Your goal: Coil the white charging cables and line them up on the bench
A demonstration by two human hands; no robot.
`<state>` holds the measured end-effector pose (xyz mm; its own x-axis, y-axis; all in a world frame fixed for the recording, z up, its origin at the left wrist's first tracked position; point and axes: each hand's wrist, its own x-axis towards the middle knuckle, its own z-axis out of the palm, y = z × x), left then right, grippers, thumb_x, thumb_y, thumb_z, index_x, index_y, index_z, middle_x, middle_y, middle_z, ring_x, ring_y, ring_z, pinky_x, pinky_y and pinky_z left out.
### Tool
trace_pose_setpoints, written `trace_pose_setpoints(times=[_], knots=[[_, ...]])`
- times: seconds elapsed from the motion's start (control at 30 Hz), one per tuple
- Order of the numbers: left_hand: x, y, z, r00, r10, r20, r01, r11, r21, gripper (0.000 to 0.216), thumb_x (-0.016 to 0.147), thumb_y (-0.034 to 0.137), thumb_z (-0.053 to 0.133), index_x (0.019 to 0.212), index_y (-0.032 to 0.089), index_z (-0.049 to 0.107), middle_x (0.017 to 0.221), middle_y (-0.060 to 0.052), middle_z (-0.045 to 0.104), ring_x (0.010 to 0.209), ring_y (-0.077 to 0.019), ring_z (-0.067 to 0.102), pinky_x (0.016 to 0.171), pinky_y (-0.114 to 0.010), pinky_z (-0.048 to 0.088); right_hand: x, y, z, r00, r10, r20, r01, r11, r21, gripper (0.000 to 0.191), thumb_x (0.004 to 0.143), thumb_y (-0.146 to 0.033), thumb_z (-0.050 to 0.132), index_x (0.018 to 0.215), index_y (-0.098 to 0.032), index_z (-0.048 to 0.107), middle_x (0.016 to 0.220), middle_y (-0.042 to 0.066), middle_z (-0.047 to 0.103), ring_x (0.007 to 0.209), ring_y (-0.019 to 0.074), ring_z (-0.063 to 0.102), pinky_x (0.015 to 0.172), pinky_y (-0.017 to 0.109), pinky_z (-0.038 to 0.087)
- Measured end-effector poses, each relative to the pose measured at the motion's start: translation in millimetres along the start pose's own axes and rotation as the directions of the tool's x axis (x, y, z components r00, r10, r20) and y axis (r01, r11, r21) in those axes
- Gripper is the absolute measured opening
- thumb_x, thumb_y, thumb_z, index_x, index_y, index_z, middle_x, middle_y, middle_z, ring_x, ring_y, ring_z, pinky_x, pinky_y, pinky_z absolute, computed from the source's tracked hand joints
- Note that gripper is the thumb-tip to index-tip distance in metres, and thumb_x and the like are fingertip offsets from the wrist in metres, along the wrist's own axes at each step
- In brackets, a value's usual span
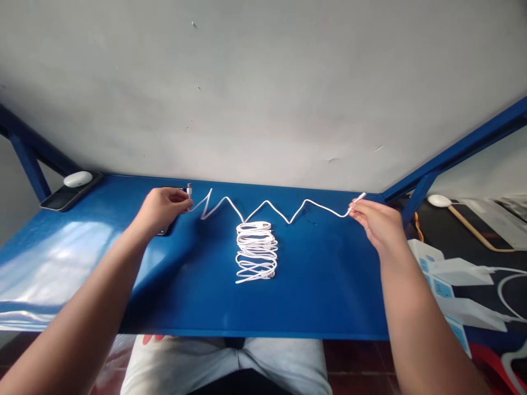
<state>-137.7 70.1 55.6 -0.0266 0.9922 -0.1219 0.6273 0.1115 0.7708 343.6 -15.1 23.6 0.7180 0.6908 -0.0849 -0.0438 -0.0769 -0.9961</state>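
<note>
A white charging cable [267, 202] stretches in zigzag bends across the blue table, between my two hands. My left hand [164, 207] pinches it just below its USB plug, which points up. At the other end, my right hand [376, 218] grips the cable close to its slim white connector. Between the hands, nearer to me, a row of coiled white cables [256, 252] lies on the table. Behind my left hand and partly hidden by it is a dark phone-like object [167, 227].
The blue table [329, 285] meets a grey wall [280, 99] at the back. A white mouse [78, 179] rests on a dark tray [72, 195] at the left. At the right, white chargers [463, 271] sit in a power strip [442, 288]. Blue metal braces flank the table.
</note>
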Motion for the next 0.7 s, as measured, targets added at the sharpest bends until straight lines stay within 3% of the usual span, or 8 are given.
trace_pose_setpoints(times=[0.13,0.33,0.53,0.7], knots=[[-6.8,6.4,-26.2,0.991,-0.044,-0.129,0.059,0.991,0.117,0.024,0.076,0.035,0.078,0.094,0.02,0.077,0.079,0.0,0.075,0.081,-0.02,0.068,0.068,-0.027,0.043,6.2,-11.0,-25.0,0.989,-0.012,-0.148,0.02,0.999,0.048,0.02,0.057,-0.001,0.08,0.075,-0.009,0.078,0.082,0.012,0.074,0.072,0.0156,0.071,0.07,0.021,0.062],[-10.5,1.3,-55.7,0.969,-0.149,-0.198,0.162,0.985,0.053,0.027,0.073,0.046,0.079,0.091,0.027,0.077,0.077,0.001,0.076,0.089,-0.0267,0.071,0.059,-0.028,0.045,19.4,-14.7,-49.2,0.971,-0.052,-0.234,0.072,0.994,0.078,0.019,0.057,0.003,0.079,0.07,-0.01,0.078,0.079,0.014,0.072,0.071,0.0174,0.071,0.073,0.026,0.062],[-11.2,-9.3,-59.3,0.983,-0.113,-0.145,0.101,0.991,-0.092,0.023,0.075,0.039,0.081,0.091,0.022,0.077,0.08,0.005,0.078,0.087,-0.0179,0.073,0.079,-0.029,0.055,15.6,-15.4,-45.6,0.979,-0.058,-0.198,0.076,0.993,0.086,0.02,0.057,0.004,0.079,0.071,-0.01,0.079,0.079,0.014,0.073,0.071,0.0181,0.071,0.072,0.026,0.063],[-14.6,6.2,-58.5,0.965,-0.088,-0.247,0.013,0.957,-0.289,0.022,0.071,0.033,0.083,0.086,0.018,0.077,0.075,0.009,0.076,0.085,-0.0131,0.073,0.089,-0.028,0.058,24.8,-33.5,-32.4,0.978,-0.11,-0.176,0.141,0.975,0.172,0.019,0.053,0.005,0.078,0.067,-0.008,0.077,0.072,0.013,0.07,0.066,0.0176,0.071,0.072,0.026,0.062]])
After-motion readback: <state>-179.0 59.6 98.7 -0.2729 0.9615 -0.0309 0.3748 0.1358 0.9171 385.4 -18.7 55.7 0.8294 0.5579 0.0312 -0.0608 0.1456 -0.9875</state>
